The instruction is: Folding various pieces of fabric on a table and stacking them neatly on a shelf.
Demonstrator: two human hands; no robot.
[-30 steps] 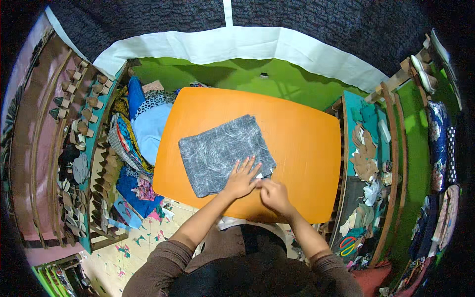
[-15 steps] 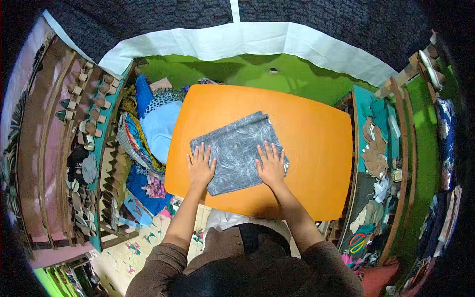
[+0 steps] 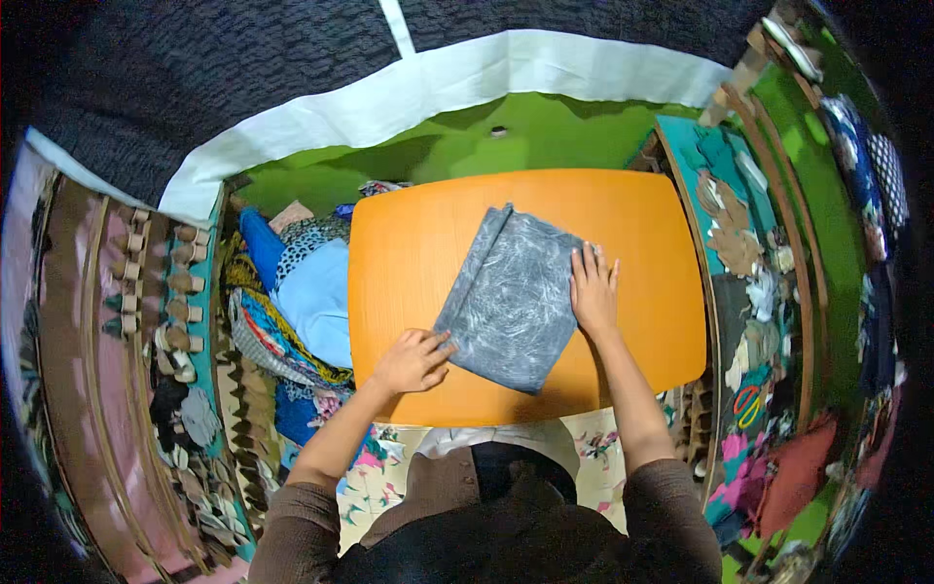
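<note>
A folded piece of dark grey fabric (image 3: pixel 516 302) with white streaky marks lies flat and slanted on an orange table (image 3: pixel 652 360). A narrow folded strip runs along its left edge. My left hand (image 3: pixel 413 362) is at the fabric's lower left corner, fingers curled with their tips on the corner. Along the upper right edge lies my right hand (image 3: pixel 595 290), its fingers stretched out, touching the fabric's border. What is under the left fingertips is hidden.
A heap of coloured cloths (image 3: pixel 316 292) rises at the table's left edge. Left of it, a rack (image 3: pixel 204 389) carries several shoe-shaped forms. To the right, a shelf (image 3: pixel 696 156) holds brown and white scraps and red-and-yellow scissors (image 3: pixel 747 407). Scraps litter the floor (image 3: pixel 375 477).
The fabric has turned counterclockwise and shifted right. My left hand has gone from lying flat on it to its lower left corner; my right hand has moved right and up. The view has shifted.
</note>
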